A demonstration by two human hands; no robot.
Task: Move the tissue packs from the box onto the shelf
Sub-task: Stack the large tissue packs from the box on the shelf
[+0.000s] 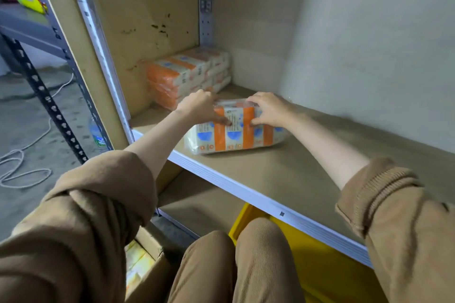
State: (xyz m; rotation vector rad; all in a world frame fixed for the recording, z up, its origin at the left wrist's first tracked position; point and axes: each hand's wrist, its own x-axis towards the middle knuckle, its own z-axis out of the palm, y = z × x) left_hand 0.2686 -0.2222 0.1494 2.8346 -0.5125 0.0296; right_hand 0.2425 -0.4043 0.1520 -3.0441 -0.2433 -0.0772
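Pack of tissues in clear wrap with orange bands [236, 134], lying near the front edge of the beige shelf board [307, 167].
The left hand [199, 108] and right hand [269, 110] each grip it, fingers curled over its top and thumbs on the near face. Both hands would do best, I judge, to slide it back and left, kept square, until it sits flush beside the stacked orange-and-white packs [187, 74] in the rear corner. The brown cardboard box [147, 265] sits below.

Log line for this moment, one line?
place step | left hand, right hand grip tissue pack on shelf | stacked packs behind
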